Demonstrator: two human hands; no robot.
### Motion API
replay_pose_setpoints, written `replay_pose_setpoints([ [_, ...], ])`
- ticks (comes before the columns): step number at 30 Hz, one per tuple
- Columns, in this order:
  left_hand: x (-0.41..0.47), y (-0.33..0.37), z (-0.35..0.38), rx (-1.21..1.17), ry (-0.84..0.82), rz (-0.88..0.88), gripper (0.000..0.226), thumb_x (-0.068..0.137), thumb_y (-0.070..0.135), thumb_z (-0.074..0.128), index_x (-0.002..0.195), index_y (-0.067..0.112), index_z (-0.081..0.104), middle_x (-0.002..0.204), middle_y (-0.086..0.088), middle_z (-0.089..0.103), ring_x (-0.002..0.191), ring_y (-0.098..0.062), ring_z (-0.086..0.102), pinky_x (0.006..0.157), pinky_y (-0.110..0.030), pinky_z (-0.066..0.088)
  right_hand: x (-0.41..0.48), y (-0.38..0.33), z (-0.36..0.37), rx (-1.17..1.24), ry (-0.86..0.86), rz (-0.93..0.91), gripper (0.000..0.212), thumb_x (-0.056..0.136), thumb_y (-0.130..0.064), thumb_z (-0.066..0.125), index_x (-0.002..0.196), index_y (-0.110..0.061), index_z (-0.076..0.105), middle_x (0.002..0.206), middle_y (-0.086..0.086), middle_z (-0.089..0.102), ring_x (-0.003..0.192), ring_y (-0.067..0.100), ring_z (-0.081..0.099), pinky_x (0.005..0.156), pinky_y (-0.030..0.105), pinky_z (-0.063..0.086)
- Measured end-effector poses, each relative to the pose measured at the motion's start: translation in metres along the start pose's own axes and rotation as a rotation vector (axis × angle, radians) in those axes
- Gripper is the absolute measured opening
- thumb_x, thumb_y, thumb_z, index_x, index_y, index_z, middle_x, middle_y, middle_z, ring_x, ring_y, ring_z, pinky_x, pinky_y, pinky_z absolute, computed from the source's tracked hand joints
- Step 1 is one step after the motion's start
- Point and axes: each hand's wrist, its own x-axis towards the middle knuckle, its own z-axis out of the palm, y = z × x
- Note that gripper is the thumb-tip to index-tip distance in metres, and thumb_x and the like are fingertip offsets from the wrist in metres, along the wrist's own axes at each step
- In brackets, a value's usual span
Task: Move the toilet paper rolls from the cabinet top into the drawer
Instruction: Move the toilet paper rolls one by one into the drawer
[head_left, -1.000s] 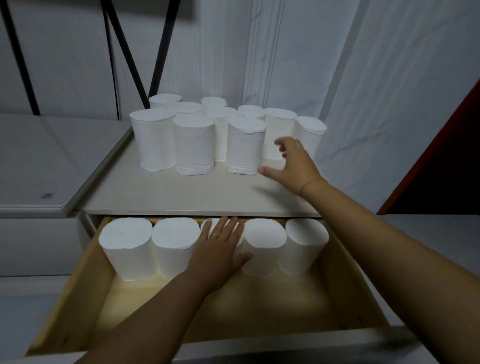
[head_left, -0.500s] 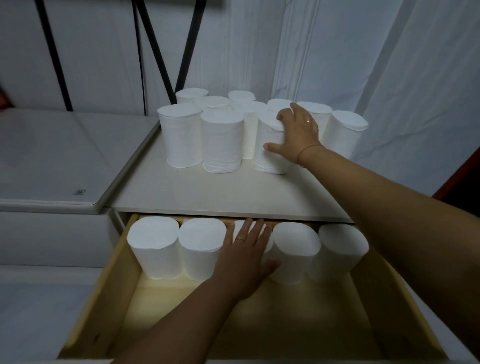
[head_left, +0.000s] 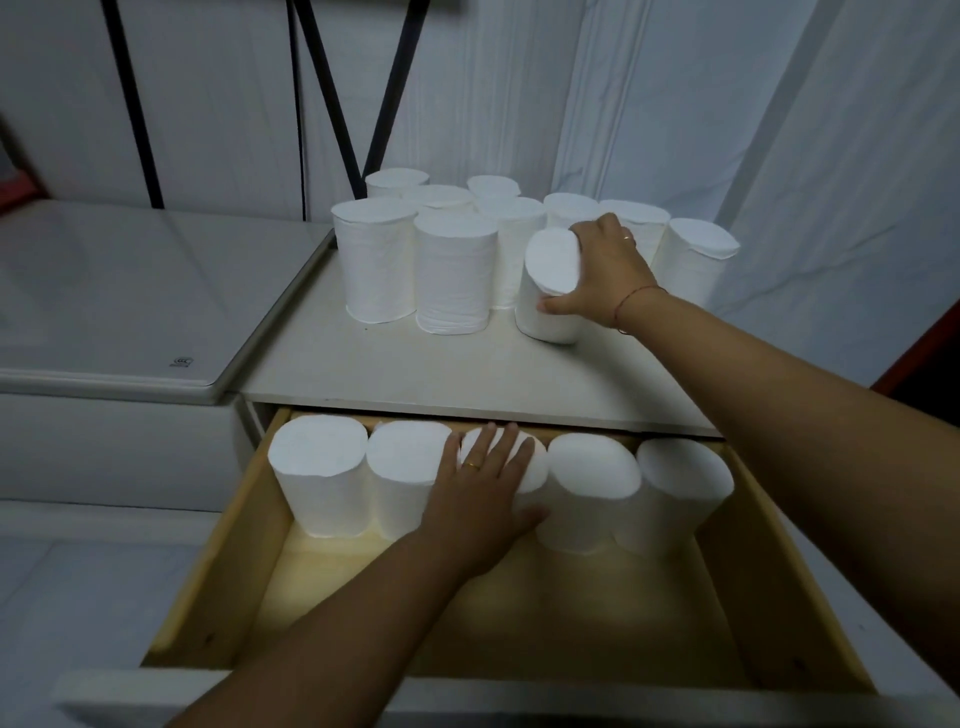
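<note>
Several white toilet paper rolls (head_left: 456, 275) stand upright in a cluster at the back of the pale cabinet top (head_left: 415, 369). My right hand (head_left: 602, 278) grips the front right roll (head_left: 550, 291), which tilts toward me. Below, the wooden drawer (head_left: 763, 587) is pulled out, with a row of several rolls (head_left: 319, 473) standing along its back. My left hand (head_left: 485, 499) lies flat against the middle roll (head_left: 532, 467) of that row, fingers spread, hiding most of it.
A low white appliance lid (head_left: 119, 306) adjoins the cabinet top on the left. White draped cloth (head_left: 831, 182) and black diagonal struts (head_left: 332, 104) stand behind. The drawer's front half shows bare wood floor (head_left: 519, 613).
My right hand reached from the cabinet top's front edge to the front right roll, closed on it and tipped it toward me. My left hand stayed on the middle drawer roll.
</note>
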Motion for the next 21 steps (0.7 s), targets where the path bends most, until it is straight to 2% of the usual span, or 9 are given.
replay_pose_setpoints([
  [4,-0.012,-0.016,-0.013,0.035,-0.093,-0.028,0.075,0.094,0.062,0.025,0.152,0.022,-0.001,0.162,-0.004,-0.005,0.148,-0.022,-0.007,0.119,-0.049,-0.005,-0.025,-0.01,-0.012,0.076,-0.077,-0.066,0.087,0.056,-0.046,0.081,0.127,-0.014,0.042,0.125,0.007,0.044,0.111,0.025,0.043,0.088,0.035,0.041],
  [7,-0.025,-0.04,-0.028,0.043,-0.145,-0.054,0.078,0.093,0.063,0.026,0.152,0.019,0.0,0.162,-0.004,-0.002,0.148,-0.02,-0.005,0.119,-0.044,-0.003,-0.051,-0.026,-0.02,0.125,-0.123,-0.143,0.082,0.057,-0.049,0.081,0.123,-0.017,0.044,0.121,0.004,0.049,0.102,0.017,0.045,0.082,0.029,0.037],
  [12,-0.061,-0.089,-0.051,0.092,-0.23,-0.109,0.079,0.094,0.061,0.027,0.152,0.016,-0.002,0.161,-0.004,-0.007,0.148,-0.017,-0.005,0.118,-0.035,-0.001,-0.092,-0.061,-0.027,0.2,-0.233,-0.204,0.076,0.057,-0.056,0.077,0.118,-0.021,0.048,0.113,-0.002,0.052,0.098,0.016,0.048,0.078,0.027,0.038],
  [16,-0.086,-0.121,-0.068,0.09,-0.34,-0.17,0.079,0.095,0.06,0.028,0.151,0.016,-0.005,0.161,-0.003,-0.01,0.147,-0.016,-0.007,0.118,-0.035,-0.001,-0.121,-0.095,-0.019,0.246,-0.316,-0.243,0.076,0.057,-0.058,0.076,0.119,-0.024,0.047,0.111,-0.005,0.051,0.096,0.014,0.048,0.077,0.026,0.038],
  [21,-0.106,-0.142,-0.074,0.032,-0.343,-0.168,0.077,0.095,0.058,0.031,0.152,0.018,-0.004,0.161,-0.002,-0.008,0.148,-0.017,-0.006,0.118,-0.035,0.001,-0.147,-0.13,0.005,0.269,-0.383,-0.302,0.076,0.06,-0.054,0.077,0.121,-0.023,0.045,0.114,-0.005,0.048,0.098,0.013,0.045,0.079,0.026,0.038],
])
